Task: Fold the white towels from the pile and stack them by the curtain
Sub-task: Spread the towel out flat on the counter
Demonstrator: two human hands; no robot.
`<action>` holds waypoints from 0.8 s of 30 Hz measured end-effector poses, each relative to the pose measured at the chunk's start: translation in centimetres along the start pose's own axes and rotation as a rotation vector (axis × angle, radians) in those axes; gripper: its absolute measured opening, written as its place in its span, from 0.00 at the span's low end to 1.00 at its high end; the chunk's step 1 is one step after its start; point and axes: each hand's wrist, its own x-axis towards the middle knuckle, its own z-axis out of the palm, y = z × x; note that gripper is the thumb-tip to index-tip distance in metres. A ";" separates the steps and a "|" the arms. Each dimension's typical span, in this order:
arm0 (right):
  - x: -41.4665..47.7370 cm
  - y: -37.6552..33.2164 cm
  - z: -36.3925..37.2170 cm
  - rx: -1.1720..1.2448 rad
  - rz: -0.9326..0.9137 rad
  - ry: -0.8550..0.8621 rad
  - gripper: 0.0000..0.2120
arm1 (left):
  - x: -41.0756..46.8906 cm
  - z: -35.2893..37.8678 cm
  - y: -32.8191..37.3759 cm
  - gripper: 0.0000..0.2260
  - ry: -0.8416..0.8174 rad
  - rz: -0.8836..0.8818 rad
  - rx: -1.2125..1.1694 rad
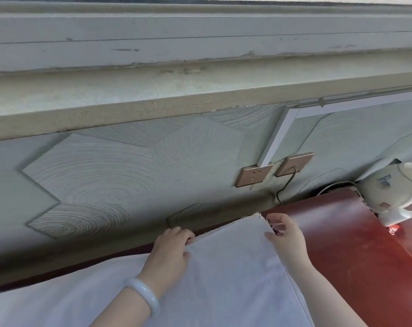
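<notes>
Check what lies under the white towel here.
The towel lies on a red tabletop, which shows to its right. Anything else beneath the cloth is hidden.

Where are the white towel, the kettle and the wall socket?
white towel (223, 279), head view, middle of the cloth
kettle (386, 192), head view, on its white body
wall socket (254, 176), head view, centre of its faceplate

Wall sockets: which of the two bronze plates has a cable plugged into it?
The right-hand plate, nearer the white kettle: a dark cable hangs from it. The left-hand plate shows only bare pin holes.
</notes>
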 end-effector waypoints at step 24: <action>4.1 -2.0 1.1 -0.289 0.279 -0.244 0.17 | 2.6 -1.1 2.0 0.08 -0.087 -0.024 -0.247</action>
